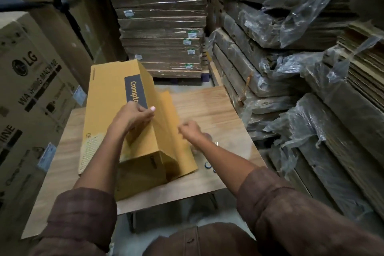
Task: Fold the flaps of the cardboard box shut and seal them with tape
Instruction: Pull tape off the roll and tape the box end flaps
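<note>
Box: yellow cardboard box [116, 114] lies on its side on the wooden table [218, 114], left of centre.
Long axis: runs away from the person, near end open.
Flap: long flap [176, 131] hangs out to the right.
Left hand: left hand [135, 115] grips the box's top edge.
Right hand: right hand [190, 131], blurred, fingers curled; what it holds, cannot tell.

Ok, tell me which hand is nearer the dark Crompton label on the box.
Left. The left hand grips the cardboard box right at the lower end of the Crompton label; the right hand is apart from it, lower right, by the open flap.
</note>
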Action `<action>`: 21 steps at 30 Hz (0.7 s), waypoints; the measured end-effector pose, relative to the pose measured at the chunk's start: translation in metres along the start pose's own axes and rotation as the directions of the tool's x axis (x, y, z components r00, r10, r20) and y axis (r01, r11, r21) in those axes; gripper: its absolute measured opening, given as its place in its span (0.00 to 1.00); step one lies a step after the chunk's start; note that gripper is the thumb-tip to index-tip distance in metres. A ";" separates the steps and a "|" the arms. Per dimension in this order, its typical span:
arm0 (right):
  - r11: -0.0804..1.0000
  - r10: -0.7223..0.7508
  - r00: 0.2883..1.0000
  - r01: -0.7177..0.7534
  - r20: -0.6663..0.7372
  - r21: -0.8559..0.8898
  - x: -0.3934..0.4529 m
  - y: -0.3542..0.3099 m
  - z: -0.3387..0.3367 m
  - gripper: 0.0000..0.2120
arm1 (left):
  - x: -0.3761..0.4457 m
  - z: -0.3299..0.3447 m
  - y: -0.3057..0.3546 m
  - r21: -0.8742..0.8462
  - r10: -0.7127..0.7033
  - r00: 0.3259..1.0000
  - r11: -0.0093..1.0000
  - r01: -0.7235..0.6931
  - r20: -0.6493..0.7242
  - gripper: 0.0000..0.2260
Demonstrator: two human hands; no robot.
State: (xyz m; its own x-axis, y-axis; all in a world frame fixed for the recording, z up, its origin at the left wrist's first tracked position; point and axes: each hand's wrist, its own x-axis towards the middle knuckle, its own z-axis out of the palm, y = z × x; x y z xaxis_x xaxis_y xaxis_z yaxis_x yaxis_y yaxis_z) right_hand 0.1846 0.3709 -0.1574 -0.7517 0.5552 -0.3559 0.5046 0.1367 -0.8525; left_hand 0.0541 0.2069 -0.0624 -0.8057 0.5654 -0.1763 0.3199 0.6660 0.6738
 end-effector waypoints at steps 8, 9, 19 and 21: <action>0.656 0.134 0.981 0.016 0.138 -0.755 0.010 0.115 0.005 0.14 | -0.010 0.029 0.001 0.133 -0.041 0.942 0.987 0.090 -0.333 0.16; 0.665 0.088 0.989 0.032 0.121 -0.746 0.016 0.116 0.006 0.13 | -0.012 0.032 0.003 0.137 -0.034 0.932 0.986 0.090 -0.362 0.16; 0.983 0.181 0.839 -0.136 -0.513 0.125 0.019 0.000 0.003 0.20 | -0.024 0.036 -0.002 0.049 -0.042 0.920 0.997 0.067 -0.390 0.15; 0.952 0.164 0.849 -0.004 -0.502 0.305 0.022 -0.036 0.004 0.21 | -0.026 0.038 -0.007 0.030 -0.026 0.927 0.999 0.040 -0.374 0.15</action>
State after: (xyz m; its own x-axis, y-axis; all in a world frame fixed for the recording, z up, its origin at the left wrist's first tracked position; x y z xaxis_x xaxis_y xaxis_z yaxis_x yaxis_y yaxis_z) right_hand 0.1481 0.3746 -0.1360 -0.3427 0.9057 -0.2495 0.3539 -0.1216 -0.9273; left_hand 0.0916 0.2063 -0.0893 -0.9416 0.3253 0.0871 0.3022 0.7022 0.6447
